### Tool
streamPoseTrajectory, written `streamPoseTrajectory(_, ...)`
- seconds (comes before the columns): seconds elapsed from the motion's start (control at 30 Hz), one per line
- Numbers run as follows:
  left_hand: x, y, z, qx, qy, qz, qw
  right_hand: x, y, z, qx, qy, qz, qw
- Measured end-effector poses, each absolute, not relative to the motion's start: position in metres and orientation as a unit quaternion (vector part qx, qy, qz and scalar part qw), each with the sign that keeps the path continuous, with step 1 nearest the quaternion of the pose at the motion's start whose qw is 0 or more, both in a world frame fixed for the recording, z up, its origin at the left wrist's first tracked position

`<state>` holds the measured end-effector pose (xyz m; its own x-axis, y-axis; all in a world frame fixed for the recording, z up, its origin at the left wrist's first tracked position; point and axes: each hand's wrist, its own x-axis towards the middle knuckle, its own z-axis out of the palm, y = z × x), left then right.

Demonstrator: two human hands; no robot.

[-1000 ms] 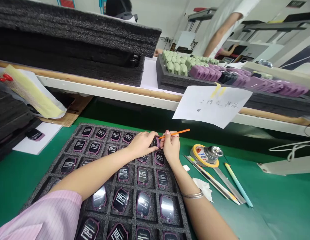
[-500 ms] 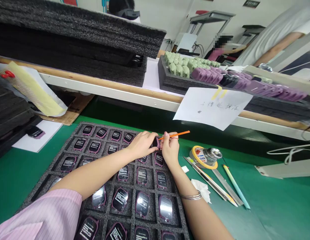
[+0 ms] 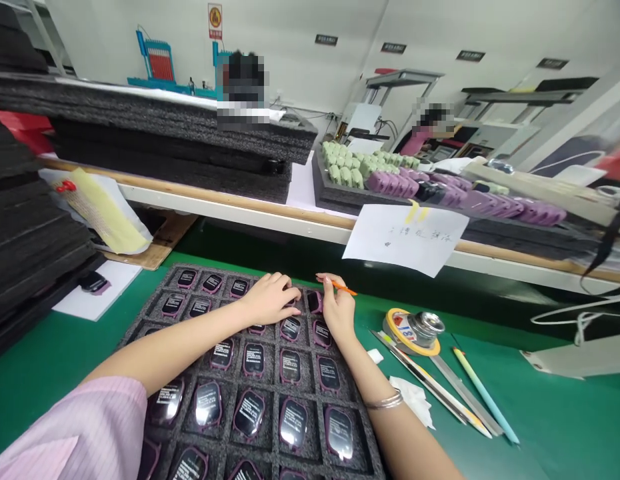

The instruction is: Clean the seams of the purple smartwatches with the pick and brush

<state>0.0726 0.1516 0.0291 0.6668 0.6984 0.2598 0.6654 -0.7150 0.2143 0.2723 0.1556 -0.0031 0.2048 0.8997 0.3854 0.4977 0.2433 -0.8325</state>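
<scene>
A black foam tray [image 3: 275, 387] holds several smartwatches with purple frames and lit screens showing white text, such as one smartwatch [image 3: 293, 424], each in its own compartment. My left hand [image 3: 273, 300] reaches over the far rows, thumb and fingers apart above a compartment; a dark watch partly shows beneath them, and I cannot make out firm contact. My right hand [image 3: 339, 310] grips a thin orange stick [image 3: 346, 289] between thumb and fingers, at the tray's far right corner. Beside it, a tilted smartwatch [image 3: 315, 302] sits in the corner compartment, partly hidden by the hand.
Right of the tray lie a yellow tape roll [image 3: 403, 331] with a metal-capped container, tweezers [image 3: 420, 373], a metal ruler [image 3: 465, 390], a blue-green pen [image 3: 485, 397] and crumpled tissue [image 3: 413, 400]. A shelf [image 3: 240, 213] behind carries foam trays and purple and green cases. People work beyond.
The smartwatch that was between both hands now rests in the corner compartment. My left hand has moved left, away from the right one. The orange stick has swung to point down to the right.
</scene>
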Motion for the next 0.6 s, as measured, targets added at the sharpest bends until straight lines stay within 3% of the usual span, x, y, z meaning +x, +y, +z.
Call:
streamPoseTrajectory(0.23, 0.057, 0.158, 0.026, 0.900, 0.378, 0.200, 0.084, 0.270, 0.168, -0.009, -0.576, -0.585, 0.185, 0.540)
streamPoseTrajectory(0.6, 0.047, 0.182, 0.023, 0.916, 0.334, 0.197, 0.105, 0.240, 0.178, 0.012, -0.516, -0.553, 0.309, 0.576)
